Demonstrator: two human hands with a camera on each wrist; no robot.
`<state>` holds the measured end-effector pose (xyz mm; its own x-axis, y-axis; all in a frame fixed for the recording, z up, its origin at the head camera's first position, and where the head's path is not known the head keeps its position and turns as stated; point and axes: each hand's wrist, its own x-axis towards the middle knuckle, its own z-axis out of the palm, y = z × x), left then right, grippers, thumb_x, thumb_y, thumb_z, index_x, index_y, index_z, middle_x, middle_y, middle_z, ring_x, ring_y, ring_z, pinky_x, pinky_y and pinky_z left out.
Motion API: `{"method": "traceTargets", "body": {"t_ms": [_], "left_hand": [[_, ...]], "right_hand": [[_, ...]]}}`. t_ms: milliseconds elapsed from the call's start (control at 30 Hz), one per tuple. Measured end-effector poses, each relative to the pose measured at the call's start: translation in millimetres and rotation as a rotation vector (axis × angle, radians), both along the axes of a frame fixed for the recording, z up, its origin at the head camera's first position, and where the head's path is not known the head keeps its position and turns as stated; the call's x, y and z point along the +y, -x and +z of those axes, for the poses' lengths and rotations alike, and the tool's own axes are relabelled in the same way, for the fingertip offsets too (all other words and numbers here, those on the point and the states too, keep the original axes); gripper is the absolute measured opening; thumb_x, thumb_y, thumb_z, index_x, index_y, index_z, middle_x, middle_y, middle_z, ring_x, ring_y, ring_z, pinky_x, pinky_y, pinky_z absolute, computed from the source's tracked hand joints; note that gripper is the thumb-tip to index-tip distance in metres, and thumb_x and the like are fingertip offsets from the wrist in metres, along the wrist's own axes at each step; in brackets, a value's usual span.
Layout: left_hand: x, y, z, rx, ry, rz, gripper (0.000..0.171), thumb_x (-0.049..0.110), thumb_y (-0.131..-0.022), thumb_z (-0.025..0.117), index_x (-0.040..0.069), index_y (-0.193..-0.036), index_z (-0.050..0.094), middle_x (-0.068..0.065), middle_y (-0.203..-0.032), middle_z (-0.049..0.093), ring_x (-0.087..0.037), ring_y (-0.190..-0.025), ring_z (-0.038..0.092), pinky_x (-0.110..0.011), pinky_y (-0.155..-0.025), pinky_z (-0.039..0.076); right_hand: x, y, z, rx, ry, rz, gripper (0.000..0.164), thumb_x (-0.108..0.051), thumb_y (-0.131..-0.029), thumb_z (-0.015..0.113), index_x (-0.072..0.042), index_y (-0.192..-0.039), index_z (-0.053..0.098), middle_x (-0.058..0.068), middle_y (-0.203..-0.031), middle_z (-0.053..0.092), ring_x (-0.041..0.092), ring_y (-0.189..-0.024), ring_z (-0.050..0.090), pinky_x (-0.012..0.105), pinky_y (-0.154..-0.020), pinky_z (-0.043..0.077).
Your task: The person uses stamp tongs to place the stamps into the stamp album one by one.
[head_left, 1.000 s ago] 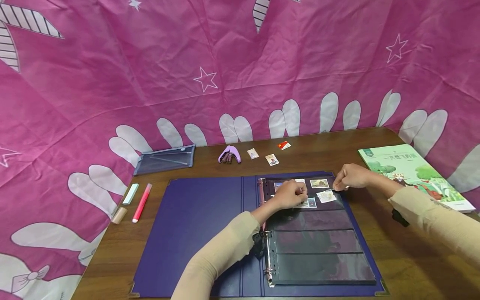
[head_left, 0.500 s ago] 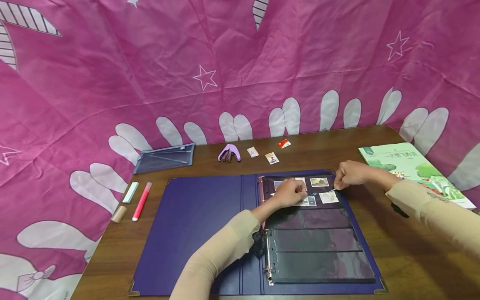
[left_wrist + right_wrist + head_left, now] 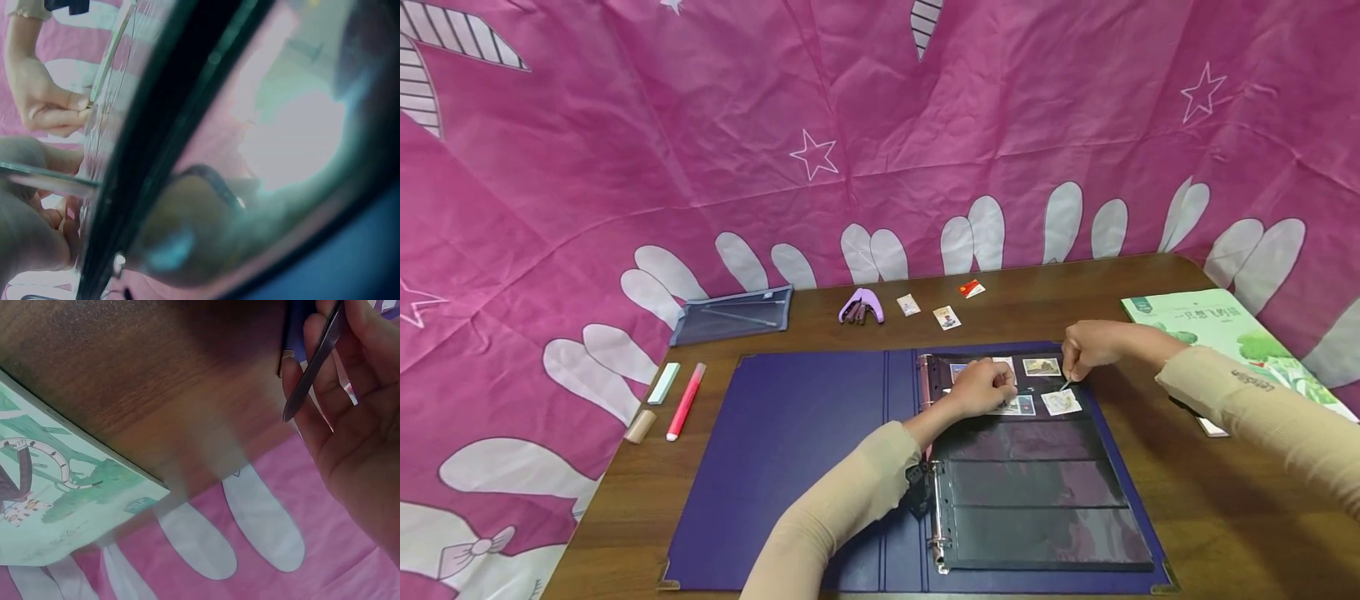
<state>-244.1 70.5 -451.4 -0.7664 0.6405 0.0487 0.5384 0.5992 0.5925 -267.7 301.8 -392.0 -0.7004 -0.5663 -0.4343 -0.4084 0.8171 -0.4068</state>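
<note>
An open blue stamp album point(image 3: 805, 467) lies on the table, with a black pocket page point(image 3: 1037, 483) on its right side. My left hand point(image 3: 977, 390) rests on the upper page, its fingertips pinching the clear edge of a pocket; it covers part of several stamps. My right hand point(image 3: 1090, 346) holds slim metal tweezers point(image 3: 315, 362), whose tip meets the upper edge of a pale stamp point(image 3: 1061, 402) in the second row. Above that stamp sits another stamp point(image 3: 1041, 367). In the left wrist view, the right hand point(image 3: 47, 100) pinches the tweezers point(image 3: 109, 59) beside the page.
Behind the album lie three loose stamps point(image 3: 947, 317) and a purple hole punch-like object point(image 3: 861, 307). A mesh zip pouch point(image 3: 732, 317) is at the back left, near a red marker point(image 3: 687, 402), a pale block point(image 3: 663, 383) and a tan cylinder point(image 3: 640, 426). A green book point(image 3: 1240, 333) lies right.
The right hand has shifted slightly left and turned the tweezers steeper. The pale stamp has moved a little right and down. My left hand has stayed in place.
</note>
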Motion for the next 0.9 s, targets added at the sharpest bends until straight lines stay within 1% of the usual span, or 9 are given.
{"method": "traceTargets", "body": {"t_ms": [100, 233, 367, 533, 633, 767, 900], "left_hand": [[-0.3, -0.5, 1.2, 0.004, 0.008, -0.003, 0.01, 0.021, -0.084, 0.062, 0.013, -0.078, 0.062, 0.001, -0.076, 0.06, -0.005, -0.072, 0.046, -0.016, -0.066, 0.032], [0.0, -0.6, 0.8, 0.015, 0.02, -0.001, 0.011, 0.022, -0.085, 0.062, 0.014, -0.078, 0.062, 0.002, -0.076, 0.06, -0.005, -0.072, 0.046, -0.016, -0.064, 0.032], [0.6, 0.3, -0.9, 0.019, 0.019, 0.0, 0.011, 0.022, -0.085, 0.061, 0.014, -0.077, 0.062, 0.003, -0.075, 0.058, -0.004, -0.071, 0.045, -0.016, -0.064, 0.032], [0.5, 0.3, -1.7, 0.01, 0.005, 0.003, 0.011, 0.02, -0.084, 0.062, 0.013, -0.076, 0.062, 0.002, -0.074, 0.057, -0.005, -0.072, 0.045, -0.016, -0.063, 0.032], [0.1, 0.2, -2.0, 0.008, 0.001, 0.003, 0.012, 0.02, -0.084, 0.062, 0.013, -0.076, 0.062, 0.002, -0.073, 0.056, -0.005, -0.071, 0.045, -0.016, -0.063, 0.031], [-0.2, -0.3, -1.6, 0.008, 0.009, 0.003, 0.012, 0.021, -0.085, 0.061, 0.013, -0.076, 0.062, 0.004, -0.072, 0.055, -0.004, -0.071, 0.043, -0.016, -0.062, 0.031], [0.4, -1.3, -0.6, 0.008, 0.018, 0.01, 0.012, 0.021, -0.085, 0.062, 0.013, -0.076, 0.062, 0.004, -0.072, 0.053, -0.005, -0.071, 0.043, -0.016, -0.063, 0.031]], "right_hand": [[0.9, -0.7, -2.0, -0.028, -0.001, -0.028, 0.004, -0.004, -0.068, 0.07, -0.006, -0.071, 0.072, -0.006, -0.07, 0.065, -0.002, -0.063, 0.044, 0.016, -0.058, 0.036], [1.4, -3.6, -2.5, -0.018, -0.002, -0.062, 0.005, -0.004, -0.066, 0.067, -0.008, -0.067, 0.07, -0.012, -0.061, 0.057, -0.001, -0.057, 0.041, 0.016, -0.054, 0.032], [2.2, -6.9, -1.6, 0.006, -0.002, -0.098, 0.007, -0.004, -0.067, 0.065, -0.009, -0.065, 0.07, -0.015, -0.058, 0.052, 0.0, -0.056, 0.041, 0.017, -0.053, 0.033], [6.5, -12.8, -4.1, 0.028, 0.014, -0.163, 0.008, -0.006, -0.066, 0.064, -0.01, -0.063, 0.069, -0.012, -0.057, 0.055, 0.003, -0.057, 0.047, 0.019, -0.053, 0.036], [8.1, -16.0, -6.0, 0.019, 0.036, -0.211, 0.007, -0.005, -0.066, 0.063, -0.009, -0.063, 0.069, -0.01, -0.057, 0.057, 0.004, -0.057, 0.048, 0.02, -0.052, 0.035], [8.5, -17.2, -5.9, 0.005, 0.05, -0.229, 0.006, -0.006, -0.066, 0.065, -0.007, -0.065, 0.07, -0.008, -0.058, 0.06, 0.005, -0.056, 0.05, 0.02, -0.052, 0.037], [7.0, -15.1, -2.7, -0.053, 0.05, -0.226, 0.007, -0.003, -0.065, 0.065, -0.004, -0.068, 0.071, -0.008, -0.057, 0.06, 0.005, -0.055, 0.05, 0.019, -0.051, 0.037]]}}
